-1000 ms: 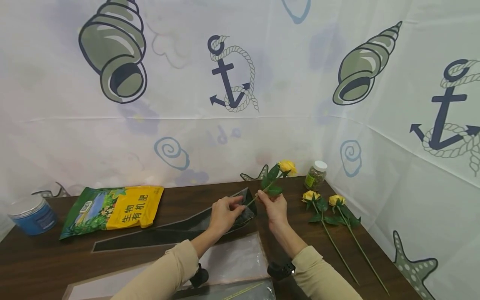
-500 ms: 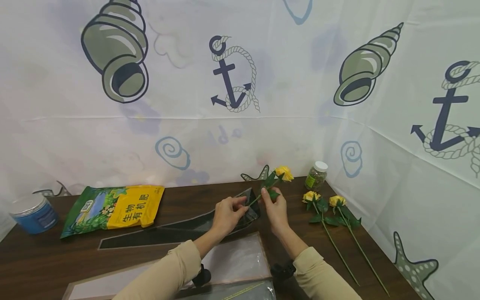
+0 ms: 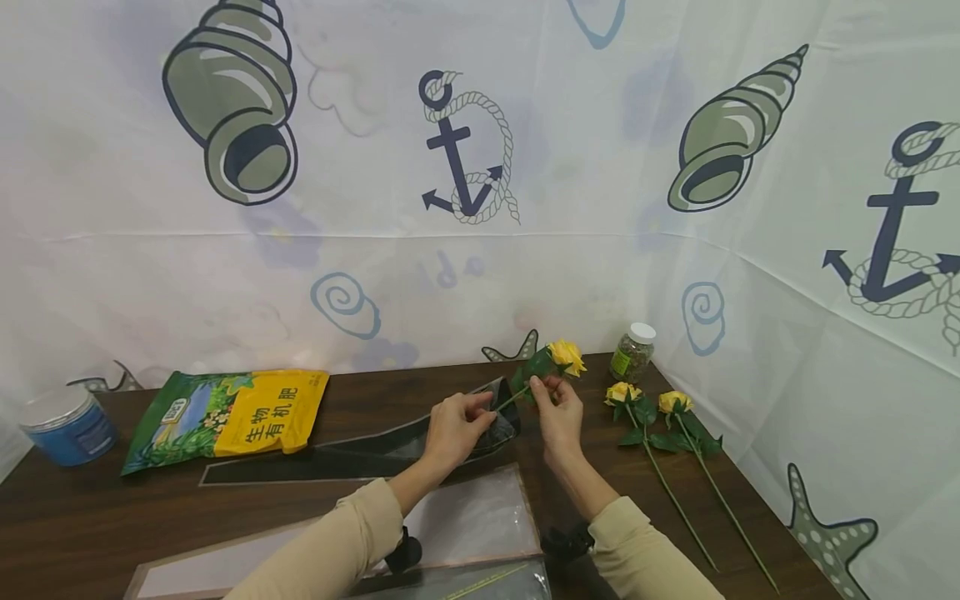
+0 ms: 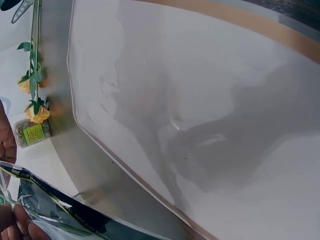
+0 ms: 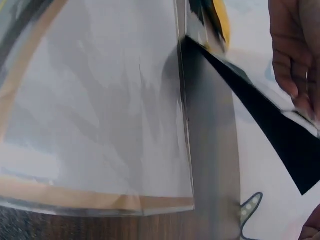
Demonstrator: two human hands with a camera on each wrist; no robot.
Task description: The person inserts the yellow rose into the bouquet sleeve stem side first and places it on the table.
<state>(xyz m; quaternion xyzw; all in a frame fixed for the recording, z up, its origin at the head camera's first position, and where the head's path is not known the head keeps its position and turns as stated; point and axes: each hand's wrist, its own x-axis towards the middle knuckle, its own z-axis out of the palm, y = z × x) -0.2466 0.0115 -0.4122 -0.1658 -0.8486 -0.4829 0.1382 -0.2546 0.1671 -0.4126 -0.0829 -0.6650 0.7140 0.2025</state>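
The left hand point(image 3: 459, 427) pinches 1 yellow rose point(image 3: 566, 357) low on its stem point(image 3: 512, 400), against the dark wrapper point(image 3: 345, 465); the right hand point(image 3: 560, 418) pinches it higher, bloom just beyond the fingertips. 2 spare roses point(image 3: 675, 402) lie right of that hand. Light guiding should spare the leaves point(image 3: 538, 363).

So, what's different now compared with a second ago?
The held yellow rose has dipped, its bloom lower and slightly further left in the head view. The right hand now sits closer to that bloom. The tail end of the dark wrap has edged rightward and upward in that view. Unchanged: left hand at the wrap's mouth, two loose roses, jar, yellow-green bag, blue tub.
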